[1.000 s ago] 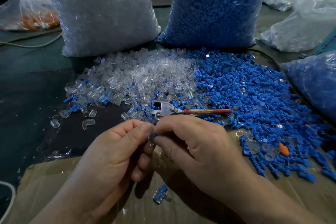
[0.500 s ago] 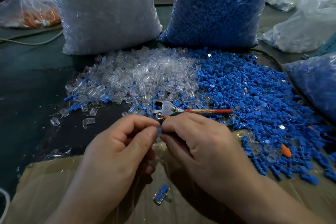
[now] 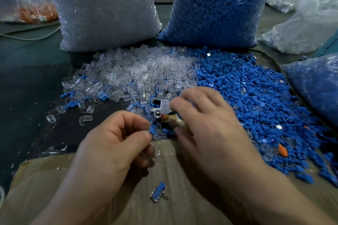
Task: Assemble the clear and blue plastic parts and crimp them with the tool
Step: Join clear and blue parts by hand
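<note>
Blue and clear piece (image 3: 152, 129) is pinched between the thumb and forefinger of the left hand (image 3: 117, 144), over the far edge of the cardboard (image 3: 40, 175), with the other fingers curled toward the palm. Only a small tip of it shows, so I cannot tell whether the two halves are fully seated. If they are not, the crimp may lock them crooked or crack the clear shell. Just to the right lies the tool (image 3: 161, 106), with its metal head among loose parts and its taped handle under the right hand (image 3: 206, 126). This hand is blurred. Its fingers are spread and bent over the handle, with the thumb below, but I cannot tell if they already grip it. A loose hold could let the tool slip, or pull stray parts from the blue pile (image 3: 256, 97) into its jaws. The pinch is also very near to the head, so a fingertip could be nipped when the tool closes. Such a small piece may also drop into the heap and be lost.
</note>
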